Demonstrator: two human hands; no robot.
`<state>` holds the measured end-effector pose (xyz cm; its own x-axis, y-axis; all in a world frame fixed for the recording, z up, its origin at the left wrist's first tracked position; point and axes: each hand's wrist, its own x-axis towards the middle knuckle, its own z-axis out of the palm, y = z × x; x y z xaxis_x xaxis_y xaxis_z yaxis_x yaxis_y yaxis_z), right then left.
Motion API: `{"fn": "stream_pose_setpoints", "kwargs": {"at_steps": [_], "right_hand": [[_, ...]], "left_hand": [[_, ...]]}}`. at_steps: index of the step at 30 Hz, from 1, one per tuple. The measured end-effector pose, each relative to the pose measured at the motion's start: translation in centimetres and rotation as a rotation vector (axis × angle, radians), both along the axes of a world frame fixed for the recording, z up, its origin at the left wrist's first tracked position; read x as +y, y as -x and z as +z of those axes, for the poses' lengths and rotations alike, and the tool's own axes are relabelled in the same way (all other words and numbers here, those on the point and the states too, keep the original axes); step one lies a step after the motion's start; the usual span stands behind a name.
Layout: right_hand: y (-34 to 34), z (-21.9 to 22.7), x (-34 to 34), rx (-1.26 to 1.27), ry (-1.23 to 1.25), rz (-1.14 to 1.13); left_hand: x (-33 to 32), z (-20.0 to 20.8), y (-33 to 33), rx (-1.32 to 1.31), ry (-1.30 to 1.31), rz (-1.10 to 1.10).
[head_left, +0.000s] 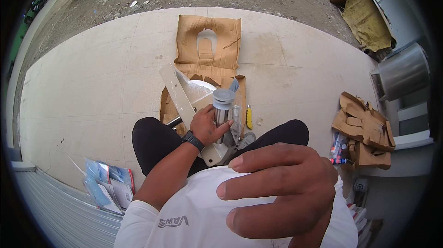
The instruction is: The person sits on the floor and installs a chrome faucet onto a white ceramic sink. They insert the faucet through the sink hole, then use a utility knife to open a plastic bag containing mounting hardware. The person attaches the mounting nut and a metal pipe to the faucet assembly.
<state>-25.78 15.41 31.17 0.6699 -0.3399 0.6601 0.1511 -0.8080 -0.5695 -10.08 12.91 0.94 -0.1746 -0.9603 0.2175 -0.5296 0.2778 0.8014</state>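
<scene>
My left hand (206,126), with a dark watch on the wrist, is wrapped round a shiny metal cylinder (222,116) between my knees. A grey grooved cap (224,95) tops this upright cylinder. Its lower end meets a pale flat metal piece (213,154) with a hole in it. Close beside the hand, a long off-white metal bar (176,91) slants up to the far left. My right hand (286,186) is raised close to the camera, its fingers stretched and apart, with nothing visible in them. Beyond the cylinder lies opened brown cardboard packaging (184,40).
A yellow-handled cutter (249,118) and clear plastic wrapping (236,123) lie right of the cylinder. Torn cardboard (362,123) is heaped at the right, near a metal drum (404,73). Plastic packets (108,176) lie at the left by a corrugated panel (69,206).
</scene>
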Motion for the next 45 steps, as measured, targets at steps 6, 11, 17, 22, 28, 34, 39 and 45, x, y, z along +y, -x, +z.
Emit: {"fn": "stream_pose_setpoints", "kwargs": {"at_steps": [6, 11, 17, 22, 28, 34, 39, 45], "right_hand": [[4.0, -12.9, -2.2, 0.185, -0.693, -0.465], [6.3, -25.3, -3.1, 0.714, -1.107, -0.67], [4.8, -30.4, -0.9, 0.88, -0.529, -0.74], [1.0, -32.7, -1.8, 0.932, -0.342, -0.934], [6.7, -33.7, -7.1, 0.832, -0.55, -1.184], [18.4, -36.3, -13.9, 1.141, -0.791, -1.413], [23.2, -40.5, -15.5, 1.33, -0.751, -1.451], [18.8, -40.4, -15.5, 0.895, -0.673, -1.343]], "left_hand": [[-0.1, -0.2, -0.5, 0.128, -0.062, 0.021], [-0.4, -0.9, -0.6, 0.371, -0.113, 0.063], [-0.4, -1.5, -0.4, 0.408, -0.048, 0.074], [-0.3, -1.4, -0.5, 0.4, -0.111, 0.055], [-0.9, -2.0, 0.4, 0.452, 0.05, 0.071], [-0.6, -1.5, -0.2, 0.368, -0.141, 0.064], [-0.8, -0.7, 0.0, 0.278, -0.126, 0.048], [-0.7, -0.7, 0.0, 0.292, -0.109, 0.068]]}}
